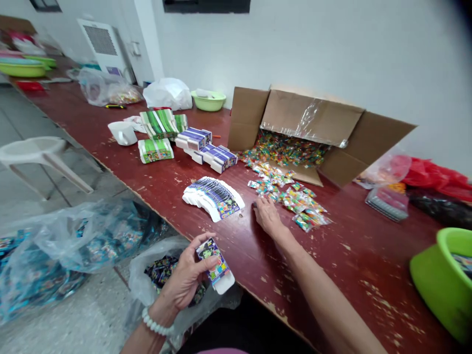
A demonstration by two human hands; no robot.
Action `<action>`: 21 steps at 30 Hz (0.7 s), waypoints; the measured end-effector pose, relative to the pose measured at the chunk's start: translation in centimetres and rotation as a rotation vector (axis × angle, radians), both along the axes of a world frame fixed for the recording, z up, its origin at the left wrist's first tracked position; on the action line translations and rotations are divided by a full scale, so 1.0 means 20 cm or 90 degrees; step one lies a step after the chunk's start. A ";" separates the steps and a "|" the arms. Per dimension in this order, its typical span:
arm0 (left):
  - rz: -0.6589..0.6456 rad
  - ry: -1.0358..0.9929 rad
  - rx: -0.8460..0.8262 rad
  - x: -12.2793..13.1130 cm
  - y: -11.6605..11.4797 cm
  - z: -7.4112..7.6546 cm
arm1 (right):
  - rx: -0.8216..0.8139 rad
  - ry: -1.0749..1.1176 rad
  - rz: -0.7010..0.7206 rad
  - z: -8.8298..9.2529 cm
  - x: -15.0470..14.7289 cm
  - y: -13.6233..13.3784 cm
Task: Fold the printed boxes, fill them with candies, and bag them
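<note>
My left hand (186, 276) grips a small printed paper box (216, 265) just off the near edge of the red table (332, 255). My right hand (268, 215) lies palm down on the table, fingers stretched toward a loose heap of small colourful sachets (291, 194). A fanned stack of flat printed box blanks (214, 196) rests just left of that hand. A cardboard carton (309, 125) lying on its side spills more sachets onto the table.
Stacks of folded boxes (206, 147) and green-striped packs (162, 125) sit further back with a white cup (123, 132). A green tub (448, 280) stands at the right. Clear plastic bags (73, 241) of packets lie on the floor at left beside a white stool (37, 152).
</note>
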State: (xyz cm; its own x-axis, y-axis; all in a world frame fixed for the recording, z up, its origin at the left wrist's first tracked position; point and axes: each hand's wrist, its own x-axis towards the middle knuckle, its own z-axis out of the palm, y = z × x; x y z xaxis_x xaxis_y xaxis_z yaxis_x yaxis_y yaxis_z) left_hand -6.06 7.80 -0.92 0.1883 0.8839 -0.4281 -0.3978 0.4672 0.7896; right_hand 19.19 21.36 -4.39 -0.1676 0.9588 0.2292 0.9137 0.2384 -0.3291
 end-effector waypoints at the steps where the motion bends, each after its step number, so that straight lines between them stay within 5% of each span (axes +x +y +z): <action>1: -0.005 0.008 0.006 0.00 0.01 0.00 | 0.006 0.014 -0.024 0.00 0.02 -0.03; 7: 0.023 0.094 0.037 0.02 0.03 0.02 | 0.041 0.197 -0.122 0.10 0.10 -0.29; 12: 0.036 0.049 0.017 0.11 0.00 0.04 | -0.100 0.710 -0.125 0.23 -0.03 -0.62; 17: -0.001 -0.029 0.003 0.17 -0.06 0.05 | -0.153 0.750 -0.132 0.25 -0.10 -0.76; 21: -0.134 -0.074 0.014 0.20 -0.12 0.04 | -0.122 0.703 -0.105 0.24 -0.08 -0.77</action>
State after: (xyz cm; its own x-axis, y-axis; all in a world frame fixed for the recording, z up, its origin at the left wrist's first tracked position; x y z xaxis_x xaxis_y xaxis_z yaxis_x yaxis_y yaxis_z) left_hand -1.97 5.39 -0.17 0.4158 0.8289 -0.3743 -0.3820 0.5327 0.7552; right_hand 17.61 5.94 0.46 0.1671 0.9857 0.0200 0.1158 0.0006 -0.9933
